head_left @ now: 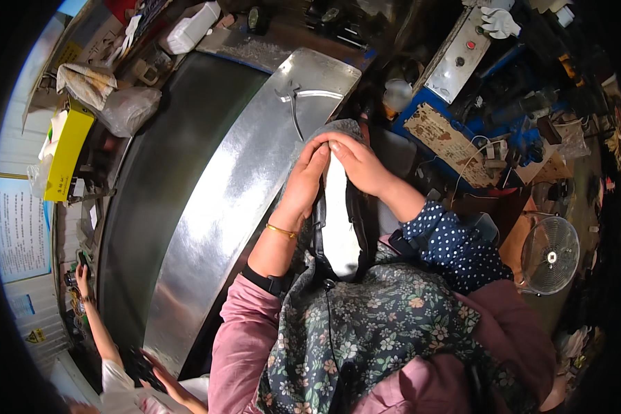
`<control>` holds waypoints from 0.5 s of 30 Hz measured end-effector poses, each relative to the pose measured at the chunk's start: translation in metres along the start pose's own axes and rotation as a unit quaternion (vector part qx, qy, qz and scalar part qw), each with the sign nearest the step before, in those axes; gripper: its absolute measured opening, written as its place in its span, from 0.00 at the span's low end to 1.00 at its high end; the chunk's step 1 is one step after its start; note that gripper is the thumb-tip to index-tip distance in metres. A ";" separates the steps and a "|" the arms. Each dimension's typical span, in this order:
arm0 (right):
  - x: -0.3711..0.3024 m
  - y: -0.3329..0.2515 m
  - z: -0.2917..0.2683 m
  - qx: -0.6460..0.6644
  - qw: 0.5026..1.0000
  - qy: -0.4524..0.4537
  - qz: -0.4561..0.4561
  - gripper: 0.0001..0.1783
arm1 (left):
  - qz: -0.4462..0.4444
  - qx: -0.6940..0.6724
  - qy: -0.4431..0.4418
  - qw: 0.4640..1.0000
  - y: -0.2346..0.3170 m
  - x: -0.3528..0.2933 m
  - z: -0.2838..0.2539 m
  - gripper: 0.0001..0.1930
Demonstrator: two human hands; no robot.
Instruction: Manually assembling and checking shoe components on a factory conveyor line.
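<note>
A dark shoe upper with a long white underside (339, 224) facing up is held in front of my chest, its narrow length running toward me. My left hand (303, 178) wraps around the left of its far end, wearing a gold bracelet at the wrist. From the other side, my right hand (367, 169) closes on the same end. Both thumbs press close together on the white surface, while the fingers curl over the grey tip (345, 127). Metal pincers (295, 110) lie beyond my hands on a shiny metal tabletop (221, 179).
A dark conveyor belt (165, 131) runs along the metal top's left. Across it, at lower left, another person's hand (83, 279) holds a dark object. A yellow box (69, 152) stands at left. Blue machinery (421, 117) and a round fan (550, 257) are at right.
</note>
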State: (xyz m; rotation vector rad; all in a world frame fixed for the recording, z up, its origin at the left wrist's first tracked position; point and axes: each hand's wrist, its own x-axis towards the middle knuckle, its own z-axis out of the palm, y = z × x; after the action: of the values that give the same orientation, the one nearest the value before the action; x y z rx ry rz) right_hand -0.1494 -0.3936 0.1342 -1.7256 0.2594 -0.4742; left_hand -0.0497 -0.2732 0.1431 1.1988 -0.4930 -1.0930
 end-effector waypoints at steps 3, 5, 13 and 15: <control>-0.001 -0.001 -0.031 0.250 0.954 -0.142 0.085 0.24 | -0.015 -0.062 0.017 0.998 0.004 -0.008 0.005 0.23; -0.018 0.008 -0.037 0.304 0.942 -0.121 0.075 0.29 | -0.020 -0.026 0.024 0.999 0.002 -0.007 0.026 0.23; -0.118 -0.093 -0.120 0.318 0.904 -0.047 0.282 0.33 | 0.198 0.164 -0.366 0.894 0.033 -0.035 0.073 0.22; -0.150 -0.078 -0.149 0.143 0.937 -0.143 0.284 0.30 | 0.282 0.271 -0.254 0.885 0.021 -0.008 0.041 0.21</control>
State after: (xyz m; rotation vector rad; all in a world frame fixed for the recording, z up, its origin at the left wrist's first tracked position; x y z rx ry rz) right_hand -0.3563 -0.4452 0.2077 -1.3311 0.4365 0.1597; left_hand -0.0774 -0.2874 0.1779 1.1127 -1.5354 -0.7582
